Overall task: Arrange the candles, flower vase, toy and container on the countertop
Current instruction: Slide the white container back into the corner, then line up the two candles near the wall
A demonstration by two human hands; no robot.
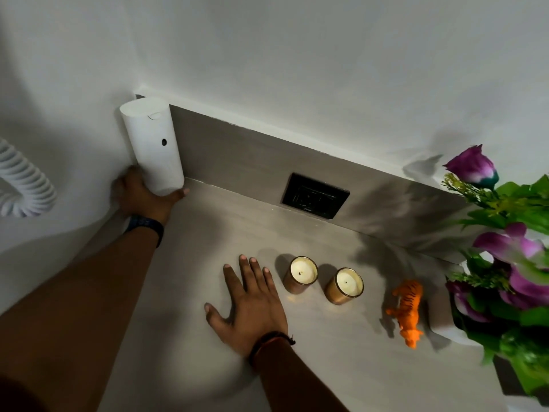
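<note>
Left hand [139, 193] gripped the tall white container [153, 147] low, at the worktop's [190, 367] back corner, probably light and tippy; right hand [248, 304] lay flat, fingers spread, beside two candles [322, 282].

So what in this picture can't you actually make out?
All from the head view:
- Flower vase: mostly hidden behind its own leaves and cut by the right edge.
- White container: its base is covered by the left hand, so whether it rests on the countertop is unclear.
- Black wall socket: markings too small and dark.
- White coiled hose: cut off by the left edge.
</note>
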